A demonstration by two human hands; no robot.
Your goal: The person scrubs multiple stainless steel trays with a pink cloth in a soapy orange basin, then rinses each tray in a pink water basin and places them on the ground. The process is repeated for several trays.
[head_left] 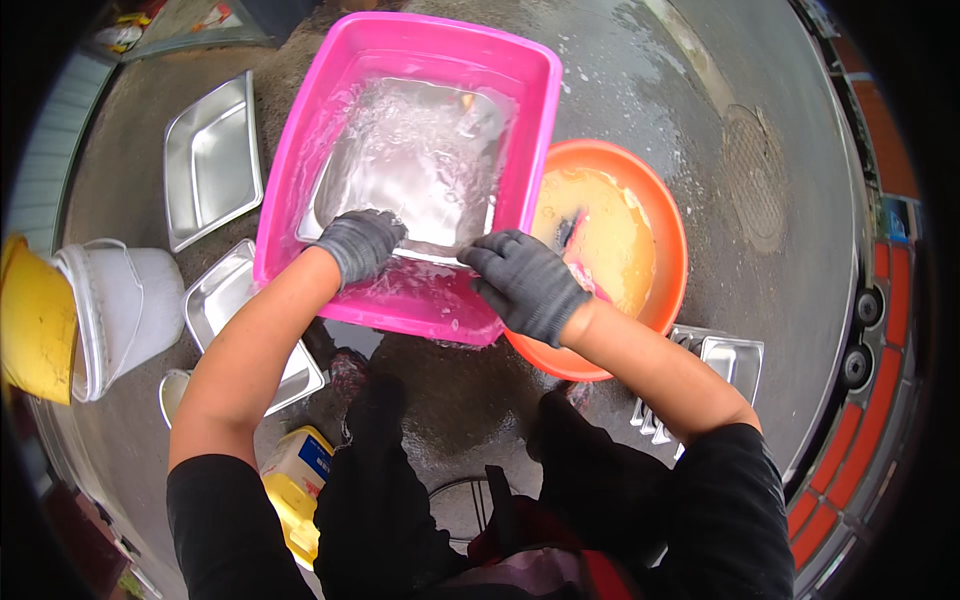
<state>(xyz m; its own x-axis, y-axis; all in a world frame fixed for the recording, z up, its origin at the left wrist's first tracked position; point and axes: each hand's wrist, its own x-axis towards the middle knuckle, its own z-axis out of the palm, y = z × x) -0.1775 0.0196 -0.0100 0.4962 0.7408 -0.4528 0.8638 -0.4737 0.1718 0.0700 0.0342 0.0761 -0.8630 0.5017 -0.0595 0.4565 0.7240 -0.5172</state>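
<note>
Both hands wear grey knit gloves. My left hand (364,244) is at the near left part of a stainless steel pan (420,165), its fingertips at the pan's inner surface. My right hand (529,281) has its fingers on the pan's near right rim, with the thumb lower down. The pan lies in moving water inside a pink plastic basin (544,127). Right of it, partly behind my right hand, stands a round orange basin (671,225) of cloudy yellowish water, with something dark and pink in it.
Steel pans (214,161) (217,292) lie on the ground at left, beside a white bucket (142,300) and a yellow container (37,322). A yellow jug (289,487) stands near my left leg. Smaller steel pans (731,364) are at right. The pavement (750,300) is partly wet.
</note>
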